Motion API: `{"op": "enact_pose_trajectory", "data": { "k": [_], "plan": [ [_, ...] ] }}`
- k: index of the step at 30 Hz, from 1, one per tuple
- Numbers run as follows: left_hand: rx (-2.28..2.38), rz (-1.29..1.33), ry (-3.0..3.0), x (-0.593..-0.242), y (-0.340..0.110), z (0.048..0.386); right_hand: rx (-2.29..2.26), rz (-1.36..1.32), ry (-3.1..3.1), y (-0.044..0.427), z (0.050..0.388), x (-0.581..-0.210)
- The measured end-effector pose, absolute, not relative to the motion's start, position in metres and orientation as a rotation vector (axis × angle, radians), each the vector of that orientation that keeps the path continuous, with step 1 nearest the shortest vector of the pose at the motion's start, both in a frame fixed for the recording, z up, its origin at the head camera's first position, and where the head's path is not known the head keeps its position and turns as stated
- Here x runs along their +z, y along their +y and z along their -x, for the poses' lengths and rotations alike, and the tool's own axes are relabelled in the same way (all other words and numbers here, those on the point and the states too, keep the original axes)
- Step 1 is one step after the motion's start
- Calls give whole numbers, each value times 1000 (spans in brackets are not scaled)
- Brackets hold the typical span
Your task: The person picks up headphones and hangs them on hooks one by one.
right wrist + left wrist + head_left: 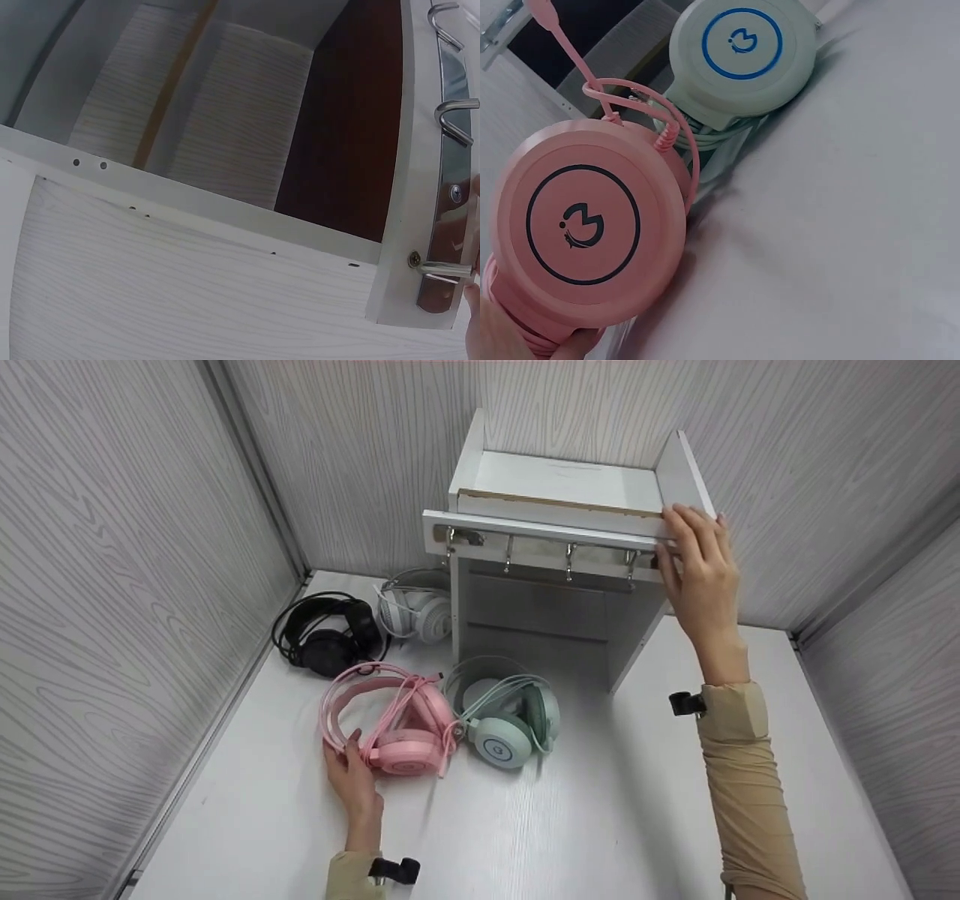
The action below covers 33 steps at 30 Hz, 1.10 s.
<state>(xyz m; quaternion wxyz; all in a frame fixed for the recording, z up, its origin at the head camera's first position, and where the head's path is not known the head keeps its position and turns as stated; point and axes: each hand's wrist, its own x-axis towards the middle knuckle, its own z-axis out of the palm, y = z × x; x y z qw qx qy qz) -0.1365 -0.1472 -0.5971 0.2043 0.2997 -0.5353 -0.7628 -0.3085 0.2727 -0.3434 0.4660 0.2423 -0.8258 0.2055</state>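
A pink headset (409, 750), its cable looped around it, is gripped at the left side of its headband by my left hand (356, 787). In the left wrist view its round earcup (585, 225) shows close up, with fingertips at the lower left. Beside it lies a mint green headset (502, 739). My right hand (705, 574) holds the right end of the hook rail (544, 531) on the white shelf unit (570, 480). Metal hooks (454, 116) on the rail hang bare in the right wrist view, where only bits of that hand show at the right edge.
A black headset (326, 637) and a white headset (416, 611) lie on the white table (525, 840) left of the shelf unit. Wood-grained panels (135, 510) enclose the table at the left, back and right.
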Motion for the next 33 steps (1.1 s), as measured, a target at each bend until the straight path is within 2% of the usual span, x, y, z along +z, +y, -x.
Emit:
{"op": "enact_pose_trajectory", "data": {
  "k": [18,27,33],
  "plan": [
    [-1858,-710,-1663,-586,-153,113,654,-542,-2032,269,308,-344],
    [-1806,-615,-1673,-574,-155,113,670,-533,-2027,271,309,-344],
    [-1799,-578,-1593,-553,-153,107,683,-543,-2025,269,309,-344]
  ]
}}
